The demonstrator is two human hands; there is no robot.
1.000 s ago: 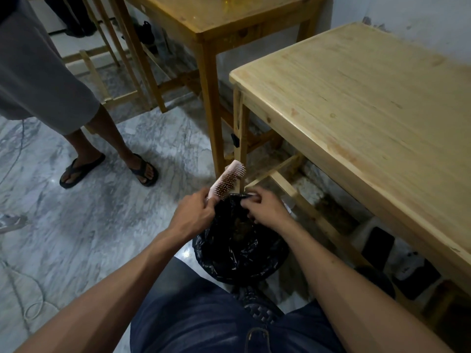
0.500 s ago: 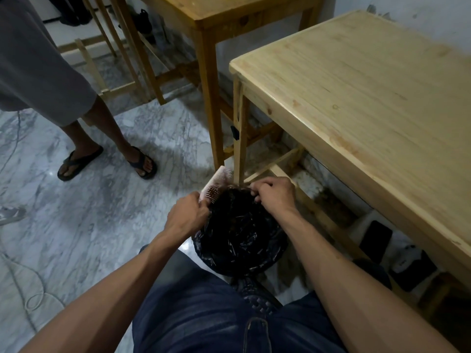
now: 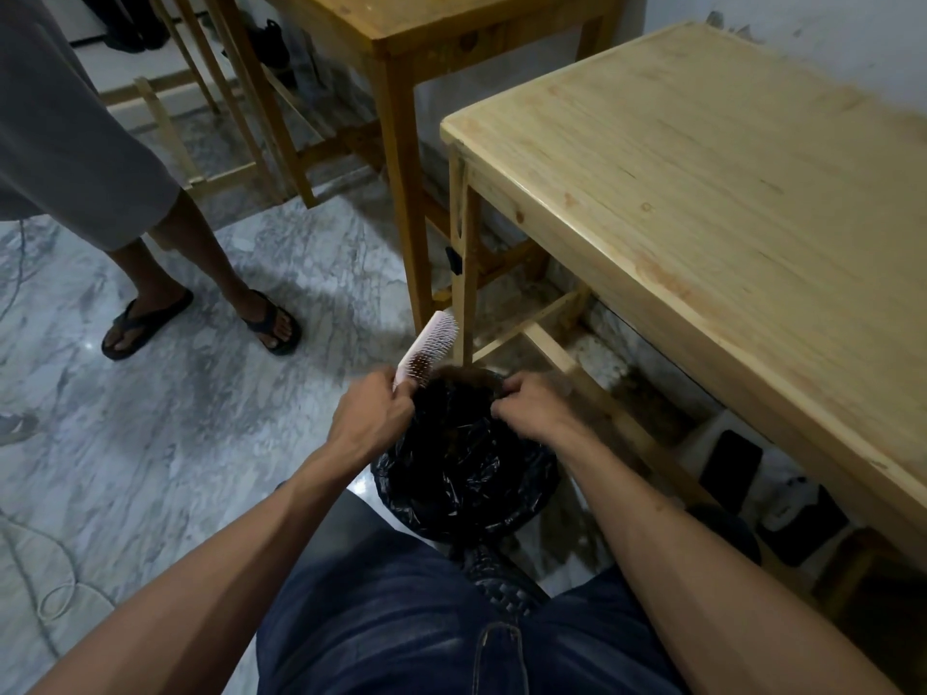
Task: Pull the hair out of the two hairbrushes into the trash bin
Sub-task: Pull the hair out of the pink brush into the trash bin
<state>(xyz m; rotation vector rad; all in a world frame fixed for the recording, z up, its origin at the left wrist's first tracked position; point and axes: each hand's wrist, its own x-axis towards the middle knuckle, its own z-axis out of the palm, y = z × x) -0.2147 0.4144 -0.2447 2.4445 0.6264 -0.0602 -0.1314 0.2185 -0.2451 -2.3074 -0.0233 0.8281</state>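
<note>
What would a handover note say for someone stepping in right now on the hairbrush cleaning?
Left hand: grips the pink hairbrush by its handle end, head tilted up over the bin's far-left rim.
Right hand: fingers curled at the bin's far rim, pinching what looks like a brownish tuft of hair; blurred, so not certain.
Trash bin: black-lined, on the floor between the knees.
Done: some hair seems pulled loose.
Left: drop the tuft in, check the bristles. Only one brush is in view; the second is not visible.
</note>
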